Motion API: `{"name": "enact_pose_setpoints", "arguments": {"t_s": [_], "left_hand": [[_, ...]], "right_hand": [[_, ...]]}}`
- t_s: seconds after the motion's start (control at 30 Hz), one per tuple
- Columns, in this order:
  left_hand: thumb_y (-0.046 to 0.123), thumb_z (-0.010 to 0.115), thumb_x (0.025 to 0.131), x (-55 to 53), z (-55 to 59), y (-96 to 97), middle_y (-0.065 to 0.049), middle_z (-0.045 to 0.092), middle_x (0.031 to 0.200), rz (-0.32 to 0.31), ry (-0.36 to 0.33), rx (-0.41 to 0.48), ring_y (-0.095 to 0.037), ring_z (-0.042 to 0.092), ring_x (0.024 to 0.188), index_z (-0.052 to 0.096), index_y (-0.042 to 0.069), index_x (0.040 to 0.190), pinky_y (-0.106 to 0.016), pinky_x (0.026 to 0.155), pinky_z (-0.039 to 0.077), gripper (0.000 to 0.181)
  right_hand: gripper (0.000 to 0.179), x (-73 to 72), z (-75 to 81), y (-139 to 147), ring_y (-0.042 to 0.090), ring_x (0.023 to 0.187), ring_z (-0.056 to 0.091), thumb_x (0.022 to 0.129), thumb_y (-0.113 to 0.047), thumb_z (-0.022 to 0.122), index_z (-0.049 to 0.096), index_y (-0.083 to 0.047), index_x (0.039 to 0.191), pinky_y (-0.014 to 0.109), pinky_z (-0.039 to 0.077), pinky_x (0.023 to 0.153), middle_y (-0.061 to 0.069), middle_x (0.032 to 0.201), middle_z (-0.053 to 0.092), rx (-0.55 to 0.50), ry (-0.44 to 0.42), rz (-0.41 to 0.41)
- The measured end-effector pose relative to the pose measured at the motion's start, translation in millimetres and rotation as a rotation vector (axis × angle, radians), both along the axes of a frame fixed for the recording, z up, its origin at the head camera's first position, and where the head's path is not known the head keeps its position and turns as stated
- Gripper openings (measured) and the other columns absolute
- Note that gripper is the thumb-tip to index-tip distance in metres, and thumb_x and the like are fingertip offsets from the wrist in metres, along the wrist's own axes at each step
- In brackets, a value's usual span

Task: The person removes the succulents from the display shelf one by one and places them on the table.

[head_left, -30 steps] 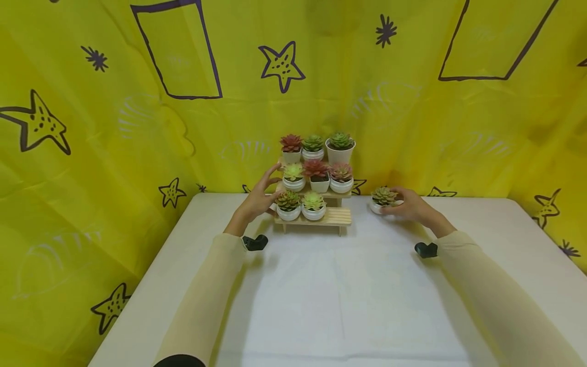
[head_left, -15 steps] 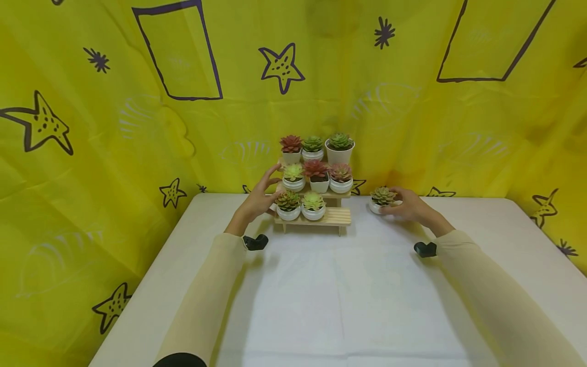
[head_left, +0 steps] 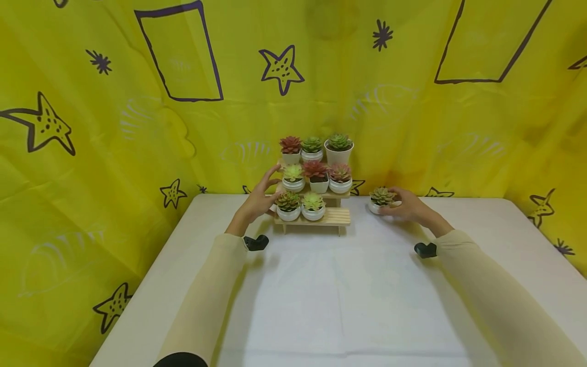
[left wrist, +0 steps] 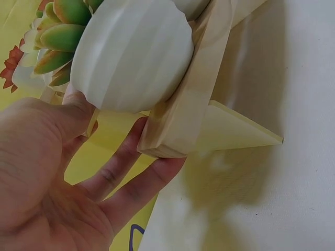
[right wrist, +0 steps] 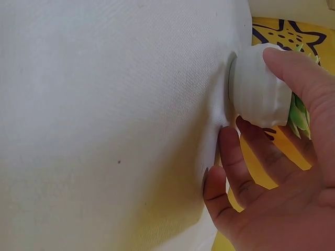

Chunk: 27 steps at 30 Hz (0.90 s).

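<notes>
At the stand's left side, my left hand [head_left: 258,203] is spread, its fingers fairly straight. The left wrist view shows two fingertips touching the end of the lowest plank of the wooden tiered stand [left wrist: 172,130], with the thumb close to a white ribbed pot [left wrist: 136,57]. To the right of the stand, my right hand [head_left: 411,206] holds a potted succulent [head_left: 381,200] with pale green leaves. Its thumb lies on the white pot [right wrist: 259,86], fingers on the other side. The pot stands at the white tabletop; whether its base fully touches is hard to tell.
Three potted succulents, including a green one [head_left: 339,148], line the top tier. Three more, including a dark red one [head_left: 316,176], fill the middle. The bottom tier holds two, including a yellow-green one [head_left: 313,206], beside bare plank [head_left: 337,217]. A yellow curtain [head_left: 247,117] hangs behind the table [head_left: 302,306].
Both hands and all the pots keep their places. Only the head view has shifted very slightly.
</notes>
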State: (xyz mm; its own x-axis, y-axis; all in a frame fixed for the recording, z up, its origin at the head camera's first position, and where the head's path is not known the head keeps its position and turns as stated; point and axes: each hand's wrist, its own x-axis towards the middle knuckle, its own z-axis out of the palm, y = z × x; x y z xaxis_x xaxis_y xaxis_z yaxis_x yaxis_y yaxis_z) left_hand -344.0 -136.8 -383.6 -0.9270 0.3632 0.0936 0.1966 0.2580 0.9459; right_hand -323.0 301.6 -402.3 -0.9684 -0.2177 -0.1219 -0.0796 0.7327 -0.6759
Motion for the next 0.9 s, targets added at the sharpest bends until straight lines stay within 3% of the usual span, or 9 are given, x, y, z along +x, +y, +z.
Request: {"name": "enact_pose_setpoints", "arguments": {"t_s": [0.23, 0.47, 0.7, 0.9], "left_hand": [[0.007, 0.055, 0.106, -0.8, -1.6, 1.1, -0.014, 0.033, 0.162, 0.005, 0.005, 0.001, -0.052, 0.054, 0.126, 0.021, 0.049, 0.160, -0.053, 0.063, 0.062, 0.077], [0.007, 0.055, 0.106, 0.1, 0.0, 0.8, -0.014, 0.033, 0.162, 0.006, 0.007, 0.003, -0.053, 0.053, 0.128, 0.021, 0.048, 0.161, -0.054, 0.064, 0.062, 0.076], [0.007, 0.055, 0.106, 1.6, 2.0, 0.8, -0.014, 0.034, 0.162, 0.010, 0.007, 0.003, -0.053, 0.053, 0.128, 0.022, 0.048, 0.160, -0.054, 0.064, 0.062, 0.076], [0.007, 0.055, 0.106, 1.6, 1.5, 1.1, -0.014, 0.033, 0.162, 0.009, 0.008, -0.001, -0.051, 0.055, 0.126, 0.022, 0.050, 0.160, -0.052, 0.063, 0.062, 0.076]], "right_hand": [[0.089, 8.6, 11.1, 2.6, 0.056, 0.135, 0.038, 0.095, -0.041, 0.074, 0.025, 0.002, 0.157, 0.071, 0.032, 0.110, 0.038, 0.149, 0.039, 0.038, 0.020, 0.032], [0.088, 19.3, 34.3, 3.8, 0.050, 0.115, 0.059, 0.094, -0.033, 0.077, 0.026, 0.000, 0.158, 0.063, 0.048, 0.096, 0.037, 0.146, 0.045, 0.045, 0.129, 0.092], [0.084, 31.1, 56.9, -7.2, 0.052, 0.118, 0.058, 0.095, -0.032, 0.077, 0.028, -0.003, 0.158, 0.061, 0.052, 0.093, 0.035, 0.147, 0.044, 0.027, 0.208, 0.111], [0.079, 43.3, 66.6, -22.2, 0.050, 0.116, 0.059, 0.094, -0.028, 0.078, 0.033, -0.003, 0.156, 0.060, 0.054, 0.091, 0.034, 0.145, 0.048, -0.017, 0.261, 0.112]]}}
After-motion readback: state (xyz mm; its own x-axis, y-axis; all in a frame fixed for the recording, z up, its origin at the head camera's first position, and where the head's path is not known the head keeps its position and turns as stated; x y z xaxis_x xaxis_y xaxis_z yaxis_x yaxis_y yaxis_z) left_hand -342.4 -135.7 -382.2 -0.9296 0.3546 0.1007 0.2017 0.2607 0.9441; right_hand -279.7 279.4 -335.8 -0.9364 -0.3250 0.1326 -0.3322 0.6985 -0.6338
